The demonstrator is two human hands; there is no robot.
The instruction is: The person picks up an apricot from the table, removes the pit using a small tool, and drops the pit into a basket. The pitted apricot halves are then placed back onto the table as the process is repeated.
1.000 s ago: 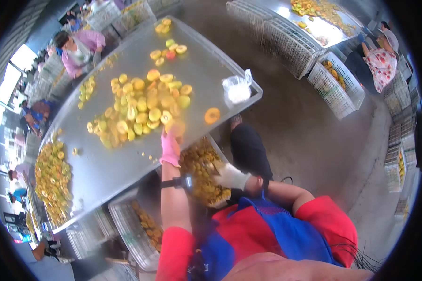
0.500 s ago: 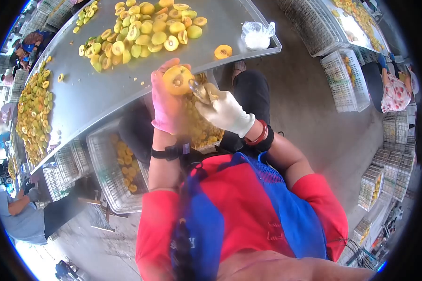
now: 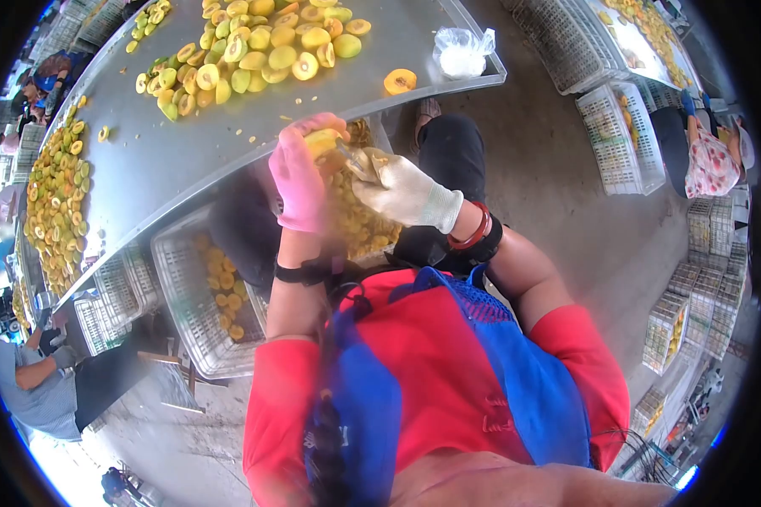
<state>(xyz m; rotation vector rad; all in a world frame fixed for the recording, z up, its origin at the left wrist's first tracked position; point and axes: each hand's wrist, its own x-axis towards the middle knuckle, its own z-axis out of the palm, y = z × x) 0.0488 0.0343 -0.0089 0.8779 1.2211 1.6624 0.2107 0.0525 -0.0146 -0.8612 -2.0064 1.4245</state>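
My left hand (image 3: 298, 173), in a pink glove, is closed around a halved yellow stone fruit (image 3: 320, 141), its cut face turned mostly out of sight. My right hand (image 3: 402, 188), in a white glove, grips a small metal tool (image 3: 352, 160) whose tip is at the fruit; its exact kind is hard to make out. Below the hands, between my knees, a container holds many yellow fruit pieces (image 3: 364, 215). Ahead on the metal table (image 3: 194, 156) lies a heap of halved fruit (image 3: 254, 55), with a single half (image 3: 400, 81) near the edge.
A knotted clear plastic bag (image 3: 462, 54) with white contents sits at the table corner. Another fruit pile (image 3: 57, 194) lies on the left. A white crate (image 3: 173, 279) with fruit stands by my left leg. Stacked crates (image 3: 621, 139) and other people (image 3: 710, 165) are to the right.
The fruit half in my left hand has tilted, so its cut face with the hollow no longer faces the camera. My right hand and tool stay close against it.
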